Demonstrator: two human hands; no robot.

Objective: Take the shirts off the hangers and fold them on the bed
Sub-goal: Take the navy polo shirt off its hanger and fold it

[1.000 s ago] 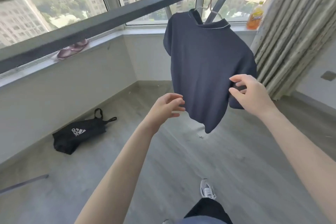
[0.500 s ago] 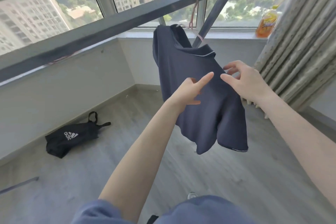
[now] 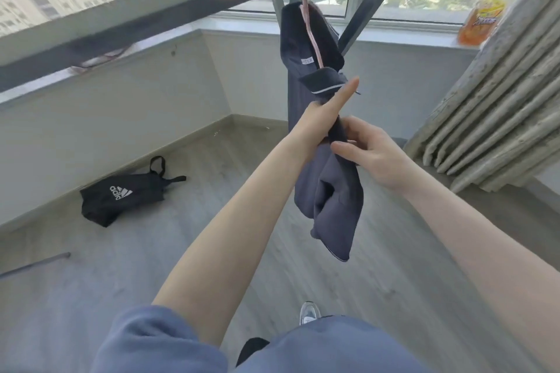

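Observation:
A dark navy polo shirt [image 3: 330,191] hangs bunched from a pink hanger [image 3: 310,24], whose hook goes up over the dark grey rail [image 3: 157,12]. My left hand [image 3: 321,118] grips the shirt just below its collar, index finger stretched out along the collar edge. My right hand [image 3: 369,151] holds the gathered cloth directly beneath, thumb and fingers wrapped round it. The lower part of the shirt dangles in folds below both hands. No bed is in view.
A black sports bag [image 3: 121,194] lies on the grey wood floor by the left wall. A beige pleated curtain [image 3: 500,100] hangs at the right. An orange bottle [image 3: 481,21] stands on the windowsill. My shoe [image 3: 309,312] shows below.
Both hands went from touching the spread shirt to gripping it together below the collar. The shirt is now bunched into a narrow bundle, and the view has moved closer.

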